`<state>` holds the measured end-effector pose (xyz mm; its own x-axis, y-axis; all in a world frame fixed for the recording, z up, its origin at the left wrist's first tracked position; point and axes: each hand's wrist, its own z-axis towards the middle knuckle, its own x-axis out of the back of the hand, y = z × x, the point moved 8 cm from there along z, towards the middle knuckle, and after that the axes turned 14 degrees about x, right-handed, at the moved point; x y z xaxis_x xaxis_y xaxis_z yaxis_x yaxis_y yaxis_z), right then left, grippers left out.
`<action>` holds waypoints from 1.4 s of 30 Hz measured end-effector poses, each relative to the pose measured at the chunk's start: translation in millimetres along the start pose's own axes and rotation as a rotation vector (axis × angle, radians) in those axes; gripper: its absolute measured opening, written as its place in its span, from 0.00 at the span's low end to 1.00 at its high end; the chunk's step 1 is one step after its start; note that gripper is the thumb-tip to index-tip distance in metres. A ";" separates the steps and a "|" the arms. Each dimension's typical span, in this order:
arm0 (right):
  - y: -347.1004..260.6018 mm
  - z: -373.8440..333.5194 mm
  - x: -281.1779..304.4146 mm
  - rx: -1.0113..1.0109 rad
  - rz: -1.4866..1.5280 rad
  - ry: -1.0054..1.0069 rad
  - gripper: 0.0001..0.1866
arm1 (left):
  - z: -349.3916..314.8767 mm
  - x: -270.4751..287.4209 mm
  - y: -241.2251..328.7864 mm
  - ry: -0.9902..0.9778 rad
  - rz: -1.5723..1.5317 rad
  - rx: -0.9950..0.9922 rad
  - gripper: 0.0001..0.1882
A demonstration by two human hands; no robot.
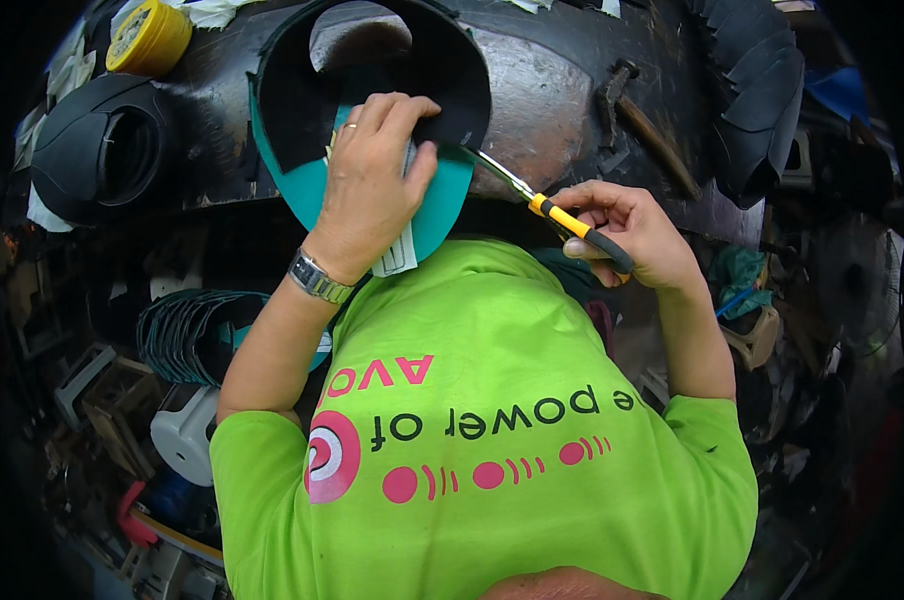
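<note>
A curved black sheet piece with a large round opening lies on the bench, its teal underside showing along the near edge. My left hand, fingers bent, holds this piece near its lower middle. A white paper slip sticks out below that hand, and part of the piece is hidden under it. In my right hand is a pair of scissors with yellow and black handles. Their metal blades reach the right edge of the piece, by the teal layer; the tips are partly hidden.
A hammer with a wooden handle lies right on the dark bench. Stacked black pieces stand far right. At left are a rounded black piece and a yellow tub. Several teal-edged pieces hang below, near a white stool.
</note>
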<state>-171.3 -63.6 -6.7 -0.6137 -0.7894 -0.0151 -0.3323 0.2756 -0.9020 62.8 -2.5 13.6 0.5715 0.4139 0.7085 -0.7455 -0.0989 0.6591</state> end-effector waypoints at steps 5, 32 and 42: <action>14.8 -2.0 -1.9 -0.065 0.165 -0.102 0.28 | 6.5 13.1 -15.1 -0.051 -0.111 -0.091 0.09; 0.3 4.4 -28.8 -0.212 0.545 -0.339 0.39 | -18.6 16.2 -19.7 -0.025 -0.208 -0.302 0.15; 1.8 10.0 -23.7 -0.205 0.400 -0.348 0.46 | -20.3 16.9 -18.6 -0.004 -0.214 -0.282 0.14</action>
<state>-150.2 -49.9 -12.3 -0.4597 -0.7266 -0.5106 -0.2759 0.6634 -0.6956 79.3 24.7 8.2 0.7260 0.3943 0.5633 -0.6737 0.2438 0.6976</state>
